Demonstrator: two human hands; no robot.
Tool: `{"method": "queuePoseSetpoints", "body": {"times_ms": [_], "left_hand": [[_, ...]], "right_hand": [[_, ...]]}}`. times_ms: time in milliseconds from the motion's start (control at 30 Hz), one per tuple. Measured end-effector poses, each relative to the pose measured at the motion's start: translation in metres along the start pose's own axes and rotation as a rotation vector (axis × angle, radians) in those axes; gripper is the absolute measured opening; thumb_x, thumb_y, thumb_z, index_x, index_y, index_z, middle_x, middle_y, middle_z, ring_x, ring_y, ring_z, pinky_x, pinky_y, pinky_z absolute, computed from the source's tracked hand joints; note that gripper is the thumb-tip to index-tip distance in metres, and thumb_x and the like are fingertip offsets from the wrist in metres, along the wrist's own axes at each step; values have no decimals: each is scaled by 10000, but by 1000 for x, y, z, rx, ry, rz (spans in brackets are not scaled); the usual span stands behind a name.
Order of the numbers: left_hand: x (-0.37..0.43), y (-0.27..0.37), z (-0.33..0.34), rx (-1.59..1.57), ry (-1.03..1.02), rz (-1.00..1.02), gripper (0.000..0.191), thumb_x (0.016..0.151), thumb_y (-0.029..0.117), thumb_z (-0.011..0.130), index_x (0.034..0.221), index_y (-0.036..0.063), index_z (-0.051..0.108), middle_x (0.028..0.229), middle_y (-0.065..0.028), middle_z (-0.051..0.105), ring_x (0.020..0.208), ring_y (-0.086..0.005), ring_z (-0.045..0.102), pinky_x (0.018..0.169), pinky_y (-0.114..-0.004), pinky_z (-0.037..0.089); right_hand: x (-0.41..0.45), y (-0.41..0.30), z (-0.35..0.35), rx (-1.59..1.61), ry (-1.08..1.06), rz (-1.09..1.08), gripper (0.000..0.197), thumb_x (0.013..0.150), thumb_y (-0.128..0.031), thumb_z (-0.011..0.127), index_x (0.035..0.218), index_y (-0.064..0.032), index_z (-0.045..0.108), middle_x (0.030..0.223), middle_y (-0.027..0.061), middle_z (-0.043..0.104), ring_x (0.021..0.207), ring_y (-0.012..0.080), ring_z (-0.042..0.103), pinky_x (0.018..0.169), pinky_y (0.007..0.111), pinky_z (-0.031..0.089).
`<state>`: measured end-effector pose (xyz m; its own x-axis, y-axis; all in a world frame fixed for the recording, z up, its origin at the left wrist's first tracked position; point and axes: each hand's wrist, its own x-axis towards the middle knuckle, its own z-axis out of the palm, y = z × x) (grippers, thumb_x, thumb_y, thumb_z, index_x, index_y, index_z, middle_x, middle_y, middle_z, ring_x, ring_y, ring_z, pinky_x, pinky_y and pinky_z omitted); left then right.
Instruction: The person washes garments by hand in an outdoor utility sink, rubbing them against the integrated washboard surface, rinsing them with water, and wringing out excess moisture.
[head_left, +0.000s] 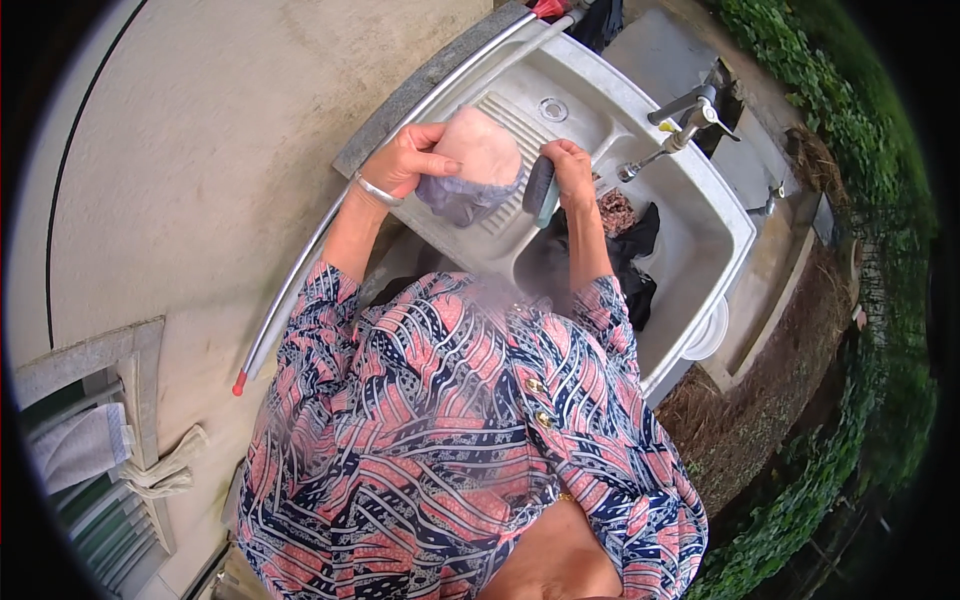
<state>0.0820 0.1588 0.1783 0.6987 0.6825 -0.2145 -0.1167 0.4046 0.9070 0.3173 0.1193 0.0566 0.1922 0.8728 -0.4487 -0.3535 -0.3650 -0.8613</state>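
My left hand (405, 161), with a silver bangle at the wrist, grips a cloth item by its edge, thumb on top. The cloth item (478, 146) is pale pink on its upper face and bunched purple below; its exact kind is unclear. It is held over the ridged washboard (521, 129) moulded into a stone-like sink. Just to its right, my right hand (574, 171) holds a scrub brush (541, 191) with a teal back and dark bristles facing the cloth. A small gap seems to separate brush and cloth. My right forearm partly hides the basin behind it.
Black garments (634, 281) and a brown patterned cloth (616, 214) lie in the right basin, below a metal tap (679, 140). A metal pole (289, 277) runs along the sink's left side by the wall (225, 150). A white tub (709, 334) stands beyond the right rim.
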Motion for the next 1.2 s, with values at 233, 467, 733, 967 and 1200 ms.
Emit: {"method": "queuePoseSetpoints", "body": {"times_ms": [233, 467, 733, 967, 1200], "left_hand": [[5, -2, 16, -200, -95, 88, 512, 630, 120, 706, 1077, -77, 552, 994, -118, 627, 908, -184, 589, 869, -298, 430], [6, -12, 11, -193, -98, 8, 547, 593, 114, 703, 1077, -88, 547, 974, -136, 628, 879, -194, 604, 853, -291, 445], [8, -64, 15, -353, 141, -47, 400, 639, 74, 645, 1017, -43, 582, 972, -111, 626, 898, -189, 593, 854, -316, 451], [-1, -159, -12, -437, 357, -353, 421, 640, -7, 540, 1059, -37, 557, 1023, -122, 603, 946, -233, 578, 892, -340, 435], [-7, -170, -11, -511, 316, -318, 424, 632, -14, 528, 1054, -37, 556, 999, -125, 610, 944, -227, 579, 893, -341, 434]], "right_hand": [[0, -56, -3, -483, -520, -301, 495, 715, -144, 592, 1193, -36, 526, 1090, 52, 567, 841, 126, 546, 741, 238, 437], [-19, -21, 18, -398, -339, -205, 272, 697, -124, 612, 932, 10, 647, 858, 74, 638, 773, 139, 584, 703, 261, 463], [24, -55, -30, -809, 324, -802, 245, 718, -241, 576, 893, -90, 659, 969, 112, 610, 878, 314, 580, 773, 363, 458], [-11, 3, -20, -759, -118, -469, 200, 658, -166, 566, 776, -42, 670, 750, 149, 635, 713, 283, 610, 687, 333, 468], [-42, 62, 1, -516, -168, -210, 196, 681, -184, 622, 780, -22, 667, 776, 133, 625, 746, 223, 606, 706, 306, 458]]}}
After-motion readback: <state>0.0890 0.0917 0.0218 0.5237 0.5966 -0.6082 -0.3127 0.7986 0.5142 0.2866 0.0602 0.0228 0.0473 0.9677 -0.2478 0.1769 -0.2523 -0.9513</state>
